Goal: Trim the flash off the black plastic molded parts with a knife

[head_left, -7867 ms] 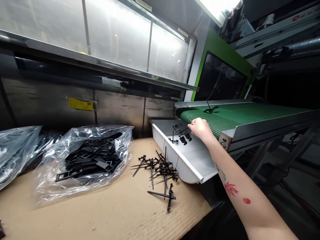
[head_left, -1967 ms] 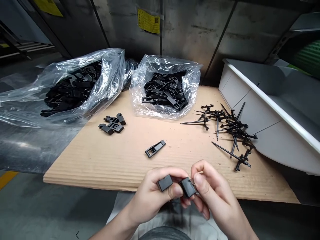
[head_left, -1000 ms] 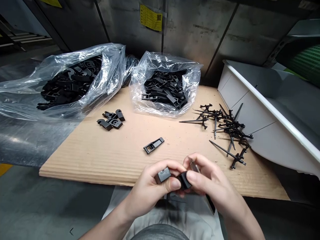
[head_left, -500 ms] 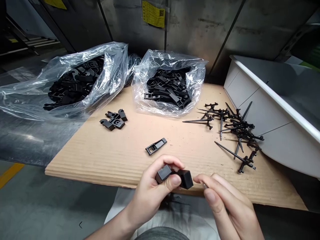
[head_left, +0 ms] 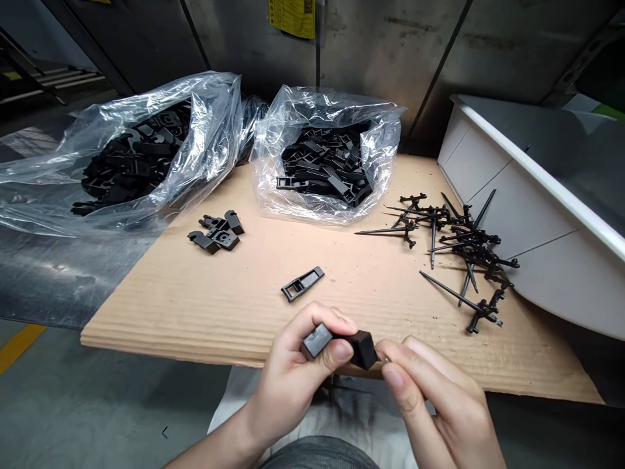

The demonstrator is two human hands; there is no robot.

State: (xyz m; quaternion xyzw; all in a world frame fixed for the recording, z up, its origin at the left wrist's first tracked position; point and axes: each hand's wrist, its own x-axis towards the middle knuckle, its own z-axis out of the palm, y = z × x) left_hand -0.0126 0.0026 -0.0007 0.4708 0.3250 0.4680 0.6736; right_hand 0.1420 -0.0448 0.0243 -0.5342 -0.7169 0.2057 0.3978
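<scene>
My left hand [head_left: 293, 384] is closed round two small black plastic parts [head_left: 342, 343], held side by side just in front of the cardboard sheet's [head_left: 195, 306] near edge. My right hand [head_left: 434, 410] sits right beside them, thumb and forefinger pinched together at the right-hand part; what the pinch holds is too small to make out. A single flat black frame piece [head_left: 303, 284] lies on the cardboard just beyond my hands.
Two clear plastic bags of black parts stand at the back, one at the left [head_left: 131, 156] and one in the centre [head_left: 325, 166]. A small cluster of black clips [head_left: 215, 232] lies left. A heap of black sprue sticks [head_left: 454, 241] lies beside the white chute [head_left: 532, 195] at right.
My right hand let go of the right-hand part and drew back, and has now come in to its right edge again. The left hand keeps both parts. The view shifted slightly.
</scene>
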